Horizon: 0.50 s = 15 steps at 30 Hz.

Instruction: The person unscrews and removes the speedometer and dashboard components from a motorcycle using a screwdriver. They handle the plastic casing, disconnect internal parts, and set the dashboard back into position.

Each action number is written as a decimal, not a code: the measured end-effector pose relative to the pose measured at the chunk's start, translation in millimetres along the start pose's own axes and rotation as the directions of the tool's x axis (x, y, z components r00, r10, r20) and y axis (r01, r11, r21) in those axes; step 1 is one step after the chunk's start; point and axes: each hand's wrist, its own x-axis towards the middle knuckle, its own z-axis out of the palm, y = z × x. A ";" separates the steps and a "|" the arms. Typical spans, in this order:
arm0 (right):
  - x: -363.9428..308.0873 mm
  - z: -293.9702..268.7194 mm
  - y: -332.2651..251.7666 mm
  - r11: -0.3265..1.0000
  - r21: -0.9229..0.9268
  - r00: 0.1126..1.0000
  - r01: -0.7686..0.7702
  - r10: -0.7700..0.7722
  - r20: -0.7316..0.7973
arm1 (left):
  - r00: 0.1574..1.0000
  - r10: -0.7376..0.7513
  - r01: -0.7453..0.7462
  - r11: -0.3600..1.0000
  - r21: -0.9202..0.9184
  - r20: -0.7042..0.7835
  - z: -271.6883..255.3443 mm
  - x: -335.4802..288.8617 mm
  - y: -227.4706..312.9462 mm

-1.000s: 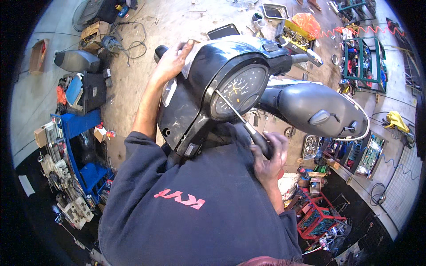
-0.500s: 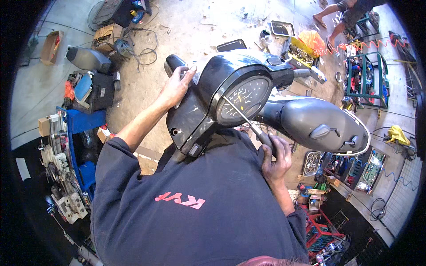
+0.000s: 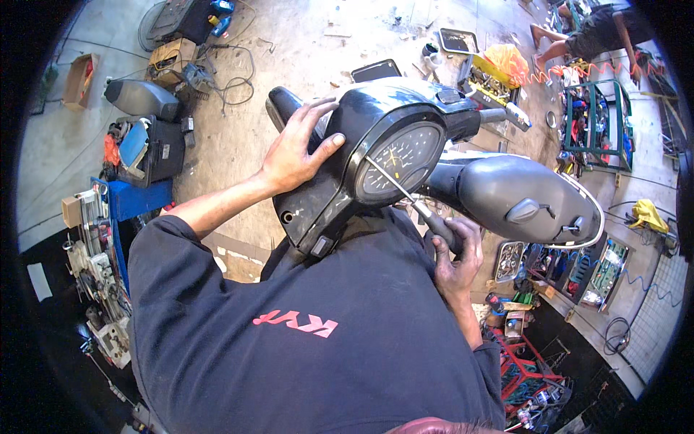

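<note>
A black scooter handlebar cover [image 3: 329, 184] is tilted close in front of my chest, with a round speedometer [image 3: 401, 163] in its face. My left hand [image 3: 300, 148] lies open over the cover's left side, thumb apart from the outstretched fingers. In my right hand [image 3: 460, 257] is the dark handle of a screwdriver [image 3: 431, 217]. Its shaft crosses the dial, and the tip is by the dial's left rim; whether it touches cannot be told. The scooter's grey-black seat [image 3: 517, 192] extends to the right behind the dial.
A blue stand [image 3: 141, 199] and a loose seat [image 3: 142, 99] are at the left. Black trays [image 3: 376, 71] and a yellow toolbox [image 3: 494, 79] sit on the floor ahead. At the right are a green rack [image 3: 596, 123] and a person's legs [image 3: 564, 47]; a red rack [image 3: 524, 369] is nearer.
My left hand has shifted slightly right on the cover and its fingers have spread. The screwdriver stays across the dial, with my right hand slightly further right. The other person's legs have moved.
</note>
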 end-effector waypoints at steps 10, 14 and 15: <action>6.5 4.2 1.6 0.975 0.221 0.998 -0.029 0.040 -0.044 | 0.965 0.226 -0.226 0.974 -0.019 0.134 -4.3 5.3 1.2; 9.6 -3.9 -2.0 0.998 0.067 1.000 -0.009 0.009 0.007 | 0.948 0.278 -0.280 0.960 -0.004 0.154 -4.4 4.4 -3.5; 9.7 -3.5 -1.6 0.999 0.049 1.000 -0.014 0.014 -0.006 | 0.945 0.283 -0.285 0.958 -0.012 0.162 -4.8 3.9 -3.1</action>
